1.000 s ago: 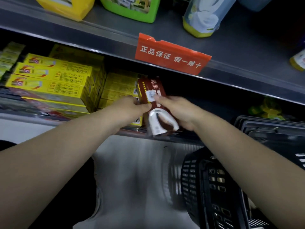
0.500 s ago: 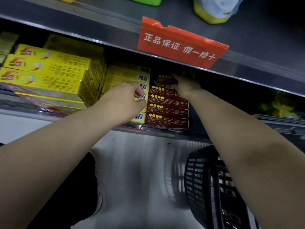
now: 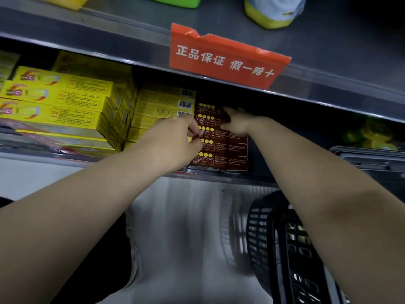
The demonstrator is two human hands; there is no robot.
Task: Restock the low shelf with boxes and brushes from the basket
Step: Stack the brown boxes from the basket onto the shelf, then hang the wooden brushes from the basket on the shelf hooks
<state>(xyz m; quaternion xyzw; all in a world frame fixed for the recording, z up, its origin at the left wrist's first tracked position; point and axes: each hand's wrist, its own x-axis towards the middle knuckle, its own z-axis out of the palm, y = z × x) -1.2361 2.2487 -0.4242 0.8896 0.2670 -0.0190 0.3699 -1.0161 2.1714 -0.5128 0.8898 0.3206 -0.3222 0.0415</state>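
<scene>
Steadies the stack of dark red boxes [image 3: 219, 150] at frame centre on the low shelf [image 3: 263, 182] with both hands. Spreads right hand [image 3: 237, 125] fingers flat on the upper boxes; curls left hand [image 3: 175, 139] at the stack's left edge, grip impossible to tell. Risks tipping the tall stack forward over the lip through uneven pushing, toward the basket [image 3: 285, 249] at lower right.

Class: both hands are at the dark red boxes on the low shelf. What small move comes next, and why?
Probably withdraw the right hand toward the black plastic basket: the stack of dark red cardboard boxes looks squared on the low metal shelf, the left hand at its edge.
</scene>
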